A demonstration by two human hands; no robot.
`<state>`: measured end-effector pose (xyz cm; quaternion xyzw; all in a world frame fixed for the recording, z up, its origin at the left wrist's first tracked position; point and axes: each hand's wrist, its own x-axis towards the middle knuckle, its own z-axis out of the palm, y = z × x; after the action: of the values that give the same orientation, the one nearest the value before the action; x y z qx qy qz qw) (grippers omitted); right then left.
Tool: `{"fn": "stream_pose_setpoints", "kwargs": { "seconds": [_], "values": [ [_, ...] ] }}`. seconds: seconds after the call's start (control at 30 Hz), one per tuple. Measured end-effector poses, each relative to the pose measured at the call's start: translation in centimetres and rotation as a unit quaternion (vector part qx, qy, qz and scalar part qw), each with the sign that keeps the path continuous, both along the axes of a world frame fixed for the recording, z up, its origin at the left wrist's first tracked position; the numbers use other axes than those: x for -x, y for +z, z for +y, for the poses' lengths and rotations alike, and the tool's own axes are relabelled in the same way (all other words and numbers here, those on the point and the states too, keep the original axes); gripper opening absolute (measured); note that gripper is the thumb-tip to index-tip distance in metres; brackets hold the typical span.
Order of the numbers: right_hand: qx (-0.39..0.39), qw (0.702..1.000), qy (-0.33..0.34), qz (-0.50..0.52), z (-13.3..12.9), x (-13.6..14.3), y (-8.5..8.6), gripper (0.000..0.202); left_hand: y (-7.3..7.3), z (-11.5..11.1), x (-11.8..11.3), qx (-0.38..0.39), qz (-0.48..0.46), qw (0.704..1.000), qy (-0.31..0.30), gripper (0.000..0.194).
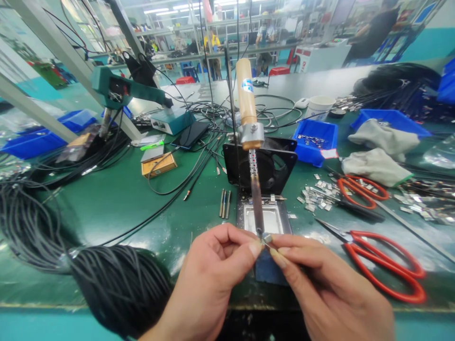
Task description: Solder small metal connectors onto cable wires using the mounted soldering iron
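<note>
A soldering iron (247,99) with a wooden handle is clamped upright, its tip pointing down between my hands. Just under the tip, my right hand (330,279) pinches a small silvery metal connector (267,237) between thumb and fingers. A thin wire-like strand shows beside the connector. My left hand (213,270) is closed in a pinch against the near side of the tip; its fingers hide what they hold. Behind the fingers lies a shallow metal tray (272,218) on the stand's base. A black fan (275,166) stands behind the iron.
Orange-handled scissors (387,265) lie to the right, with loose metal connector pieces (320,194) beyond them. A blue bin (316,137) and grey gloves (377,166) stand farther back. Coiled black cables (121,279) fill the left front. A green heat gun (124,90) hangs at back left.
</note>
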<state>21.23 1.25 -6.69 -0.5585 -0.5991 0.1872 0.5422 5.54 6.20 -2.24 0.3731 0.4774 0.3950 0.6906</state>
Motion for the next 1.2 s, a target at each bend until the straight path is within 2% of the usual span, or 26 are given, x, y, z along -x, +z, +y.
{"fn": "stream_pose_setpoints", "kwargs": {
  "seconds": [1.2],
  "values": [
    [-0.031,0.999,0.008,0.020,-0.02,0.17,-0.16,0.019,-0.01,-0.02,0.16,0.007,-0.014,1.000,0.000,0.018]
  ]
}}
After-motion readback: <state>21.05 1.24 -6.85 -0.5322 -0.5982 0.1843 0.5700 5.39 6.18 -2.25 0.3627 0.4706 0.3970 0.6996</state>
